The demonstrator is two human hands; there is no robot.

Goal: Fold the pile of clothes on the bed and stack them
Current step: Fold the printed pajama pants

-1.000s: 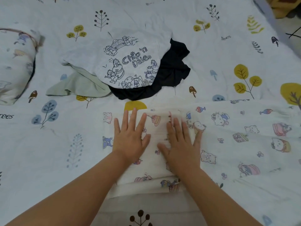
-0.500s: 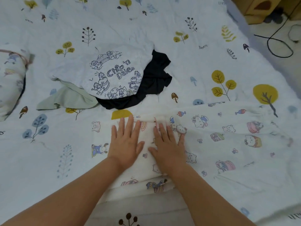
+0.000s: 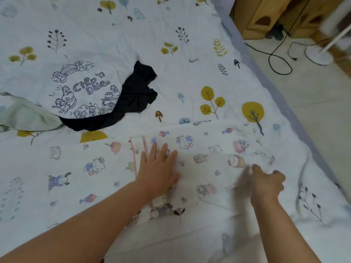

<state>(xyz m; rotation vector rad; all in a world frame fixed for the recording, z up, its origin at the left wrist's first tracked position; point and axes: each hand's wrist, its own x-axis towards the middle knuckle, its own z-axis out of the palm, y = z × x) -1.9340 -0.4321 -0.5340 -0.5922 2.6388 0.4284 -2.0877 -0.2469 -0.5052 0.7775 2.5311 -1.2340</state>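
left hand (image 3: 158,170) flat, fingers straight, pinning cartoon-print garment (image 3: 205,164) so we smooth it | right hand (image 3: 266,182) blurred, apparently curled, grasp untellable

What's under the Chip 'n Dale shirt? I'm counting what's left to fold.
A black garment sticks out under the Chip 'n Dale shirt, a pale green one at its left. Anything else beneath is covered.

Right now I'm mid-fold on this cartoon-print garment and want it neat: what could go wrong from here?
1. The right hand is blurred with motion and curled at the garment; a hasty pull may wrinkle it.
2. Only the flat left hand pins the fold; the cloth could slide under it.
3. The garment's right side lies near the bed edge and could slip toward it.
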